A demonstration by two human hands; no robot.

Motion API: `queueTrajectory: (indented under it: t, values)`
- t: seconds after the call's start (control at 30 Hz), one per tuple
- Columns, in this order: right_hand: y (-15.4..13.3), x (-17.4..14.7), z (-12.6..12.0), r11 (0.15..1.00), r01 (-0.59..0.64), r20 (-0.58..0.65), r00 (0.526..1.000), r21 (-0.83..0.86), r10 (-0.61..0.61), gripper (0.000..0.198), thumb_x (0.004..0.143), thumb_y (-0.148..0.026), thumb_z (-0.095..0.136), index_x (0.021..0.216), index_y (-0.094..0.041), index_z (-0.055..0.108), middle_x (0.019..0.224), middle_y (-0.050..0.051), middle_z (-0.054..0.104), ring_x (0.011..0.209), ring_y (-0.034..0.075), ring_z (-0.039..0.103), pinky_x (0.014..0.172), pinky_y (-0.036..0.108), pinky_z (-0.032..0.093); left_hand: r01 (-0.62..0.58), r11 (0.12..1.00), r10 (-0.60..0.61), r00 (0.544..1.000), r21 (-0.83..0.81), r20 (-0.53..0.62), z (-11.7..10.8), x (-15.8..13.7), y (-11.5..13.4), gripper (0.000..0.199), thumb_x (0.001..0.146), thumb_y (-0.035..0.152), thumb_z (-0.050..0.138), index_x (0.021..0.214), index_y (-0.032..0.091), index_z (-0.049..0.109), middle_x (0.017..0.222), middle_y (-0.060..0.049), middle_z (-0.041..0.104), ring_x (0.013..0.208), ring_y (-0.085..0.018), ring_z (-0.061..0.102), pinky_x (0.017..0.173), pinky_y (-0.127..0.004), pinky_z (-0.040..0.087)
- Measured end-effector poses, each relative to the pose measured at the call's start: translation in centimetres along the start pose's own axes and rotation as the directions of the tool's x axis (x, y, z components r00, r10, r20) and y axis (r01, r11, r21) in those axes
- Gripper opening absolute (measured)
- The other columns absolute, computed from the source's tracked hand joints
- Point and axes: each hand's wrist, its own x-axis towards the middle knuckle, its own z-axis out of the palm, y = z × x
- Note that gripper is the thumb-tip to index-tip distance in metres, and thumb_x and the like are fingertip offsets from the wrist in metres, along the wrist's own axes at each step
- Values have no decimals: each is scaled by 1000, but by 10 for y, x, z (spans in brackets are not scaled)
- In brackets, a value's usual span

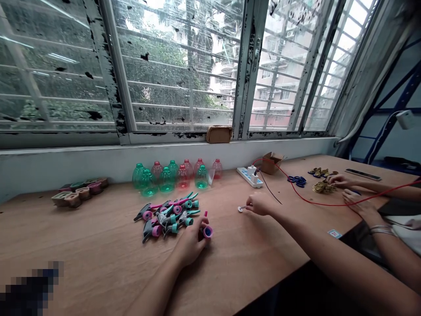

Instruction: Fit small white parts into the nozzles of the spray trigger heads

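My left hand [190, 246] is closed around a trigger spray head with a pink collar [208, 232], its open end facing me. To the right, my right hand [258, 204] pinches a small white round piece with a short thin stem [241, 209], low over the table. Just beyond my left hand lies a pile of trigger spray heads [169, 216] in grey, pink and teal. Behind the pile stand several see-through spray bottles without heads, green ones [167, 181] and red ones [183, 177]. My fingers hide most of the held spray head.
Small stacked containers [79, 193] sit at the left. A white power strip [249, 177] and an open carton [270, 164] stand near the wall. A red cable [305, 201] crosses the right side, where another person's hands [353, 199] handle gold-coloured pieces [322, 187] beside blue ones [296, 180].
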Motion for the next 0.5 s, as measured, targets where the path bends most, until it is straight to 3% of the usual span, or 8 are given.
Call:
queueTrajectory:
  t: [0.2,0.37,0.43,0.5]
  values:
    - [3,0,-2,999,-41,-6,999,-14,41,28,81,-40,56,73,-21,75,77,12,70,73,22,63,60,26,36,-13,1000,13,1000,17,-3,-1,-1,2,29,72,10,50,98,22,48,86,2,64,70,-11,54,66,-22,39]
    - [7,-3,-11,995,-96,-43,994,24,97,31,83,-40,52,76,-20,75,75,11,69,70,20,61,57,26,34,-10,996,11,1000,85,-8,-2,-2,6,26,71,10,51,94,22,50,81,3,62,68,-11,53,62,-21,37]
    - [-2,-6,-13,987,-106,-55,992,121,113,35,85,-41,50,78,-18,74,69,9,67,64,18,58,54,25,32,-15,994,15,1000,110,2,-2,-2,7,25,71,10,51,93,22,51,80,3,62,67,-11,53,62,-21,37]
    - [-23,-11,-14,936,-55,-65,995,349,82,36,84,-44,50,83,-16,73,63,6,64,56,14,54,50,23,30,-17,992,16,1000,127,7,-1,-2,7,25,70,10,51,92,22,52,79,3,61,67,-12,53,62,-22,37]
